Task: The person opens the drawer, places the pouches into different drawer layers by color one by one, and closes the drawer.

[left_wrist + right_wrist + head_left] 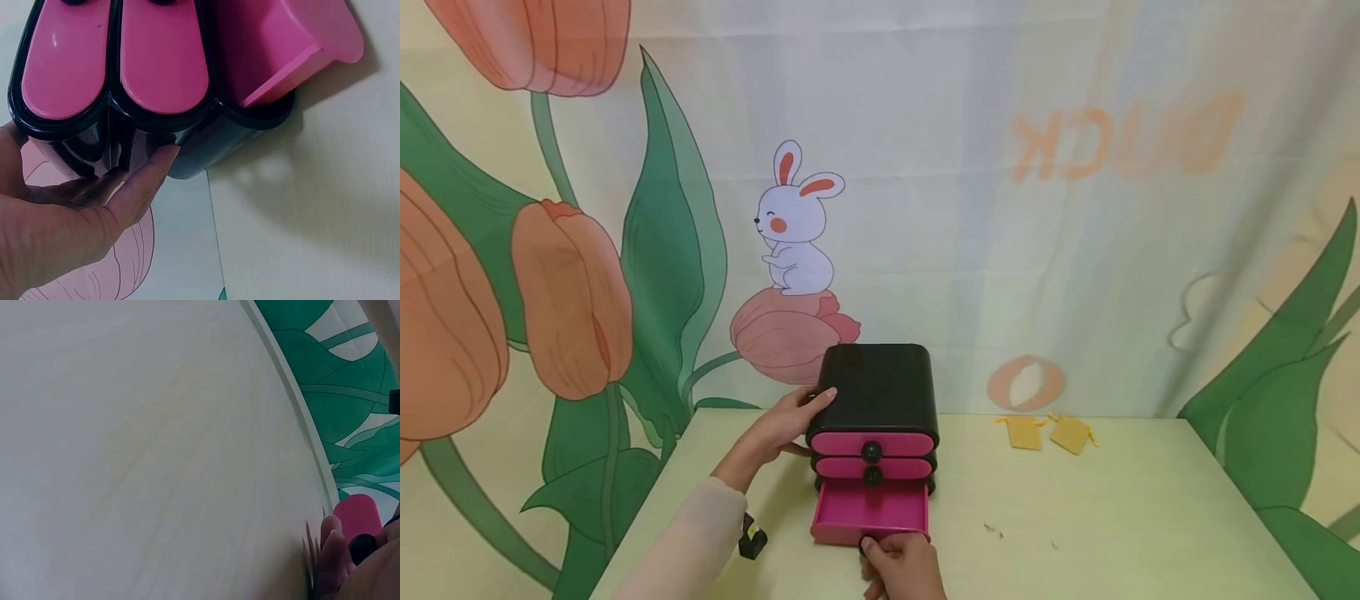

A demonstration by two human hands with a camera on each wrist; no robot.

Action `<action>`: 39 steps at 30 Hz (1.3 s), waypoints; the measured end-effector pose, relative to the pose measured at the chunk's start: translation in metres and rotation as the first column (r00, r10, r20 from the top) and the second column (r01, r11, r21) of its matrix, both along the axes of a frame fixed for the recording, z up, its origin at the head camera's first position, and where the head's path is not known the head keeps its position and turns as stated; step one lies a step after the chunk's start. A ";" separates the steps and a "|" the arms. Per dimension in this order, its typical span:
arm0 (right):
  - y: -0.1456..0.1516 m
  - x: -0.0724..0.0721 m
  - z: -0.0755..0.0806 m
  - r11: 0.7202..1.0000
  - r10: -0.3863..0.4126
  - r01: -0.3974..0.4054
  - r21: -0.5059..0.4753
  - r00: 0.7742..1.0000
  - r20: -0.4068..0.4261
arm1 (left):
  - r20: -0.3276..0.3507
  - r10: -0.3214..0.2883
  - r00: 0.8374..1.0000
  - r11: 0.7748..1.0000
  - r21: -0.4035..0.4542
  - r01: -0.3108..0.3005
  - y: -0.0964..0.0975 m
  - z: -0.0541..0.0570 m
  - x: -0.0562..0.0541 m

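Note:
A black mini drawer cabinet [876,387] with pink drawer fronts stands near the back of the table. Its two upper drawers are closed; the bottom drawer [872,504] is pulled out, and its pink floor shows bare. My left hand [786,425] steadies the cabinet, thumb on the top edge and fingers laid along the side; the left wrist view shows these fingers [144,184] against the black shell. In front, my right hand [906,567] pinches the bottom drawer's round black knob [362,549], mostly hidden by the fingers in the head view.
Two small yellow drawstring pouches [1024,433] lie at the back right. Some tiny dark thin pieces [993,530] rest on the table right of the drawer. A black object with a yellow mark [752,537] shows beside my left sleeve. A printed curtain [955,208] hangs behind the table.

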State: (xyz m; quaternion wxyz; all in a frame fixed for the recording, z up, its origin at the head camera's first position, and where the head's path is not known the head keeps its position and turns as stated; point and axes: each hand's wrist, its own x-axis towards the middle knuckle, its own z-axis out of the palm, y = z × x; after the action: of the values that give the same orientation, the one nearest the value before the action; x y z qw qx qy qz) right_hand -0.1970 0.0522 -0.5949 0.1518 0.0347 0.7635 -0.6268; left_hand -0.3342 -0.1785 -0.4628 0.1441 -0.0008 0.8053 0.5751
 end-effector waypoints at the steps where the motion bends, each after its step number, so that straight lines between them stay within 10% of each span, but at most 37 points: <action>1: 0.000 0.001 0.000 1.000 0.001 -0.001 0.002 1.000 -0.003 | -0.001 -0.002 1.000 1.000 0.000 0.002 -0.001 0.000 0.000; 10: 0.020 -0.003 0.014 0.959 0.215 -0.217 0.184 0.976 0.031 | -0.002 0.004 1.000 1.000 -0.004 -0.004 0.001 0.000 0.000; 20: 0.093 -0.031 0.060 0.848 0.507 -0.456 0.271 0.846 -0.164 | 0.001 0.001 1.000 1.000 -0.001 -0.001 -0.001 -0.002 -0.002; 26: 0.155 -0.082 0.067 0.813 0.507 -0.323 0.485 0.802 -0.315 | 0.005 0.009 1.000 1.000 -0.015 -0.009 -0.002 -0.001 -0.002; 33: 0.226 -0.148 0.050 0.799 0.296 0.091 0.595 0.801 -0.520 | 0.006 0.005 1.000 1.000 0.012 -0.005 -0.001 -0.001 -0.002; 39: 0.249 -0.176 0.036 0.774 0.209 0.178 0.607 0.834 -0.510 | 0.005 0.003 1.000 1.000 0.012 -0.003 -0.004 -0.003 -0.003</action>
State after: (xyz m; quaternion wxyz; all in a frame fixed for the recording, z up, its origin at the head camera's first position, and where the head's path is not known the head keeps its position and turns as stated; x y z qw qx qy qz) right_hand -0.3730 0.3017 -0.5590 -0.0898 -0.1047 0.9392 -0.3144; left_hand -0.3374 -0.1827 -0.4663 0.1452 -0.0024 0.8014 0.5802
